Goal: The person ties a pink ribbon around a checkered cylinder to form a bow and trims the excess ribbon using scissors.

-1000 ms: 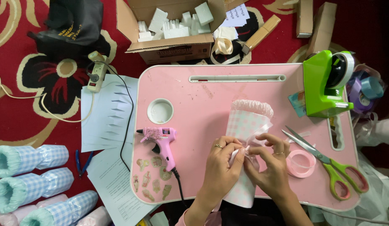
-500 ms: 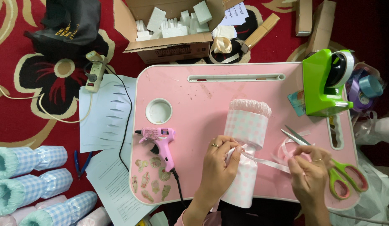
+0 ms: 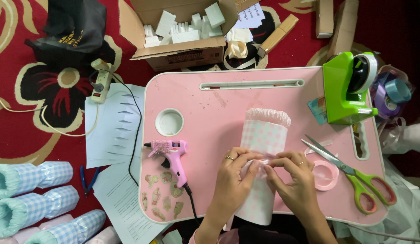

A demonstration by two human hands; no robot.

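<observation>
Pink checked roll point(image 3: 264, 135) partly hidden beneath both hands point(image 3: 264, 178); ribbon unclear

Open brown cardboard box point(image 3: 174, 49) at 12 o'clock above the pink table, flaps spread, filled with white foam blocks point(image 3: 183, 27); dark printed label on its front wall. Black bag point(image 3: 76, 29) with gold lettering at 10 o'clock. Narrow brown cartons point(image 3: 336, 18) at 1 o'clock. No screens seen.

On the lap table point(image 3: 210, 97), a glue gun point(image 3: 171, 153) lies left of the wrapped roll point(image 3: 263, 149), scissors point(image 3: 350, 174) right.
</observation>
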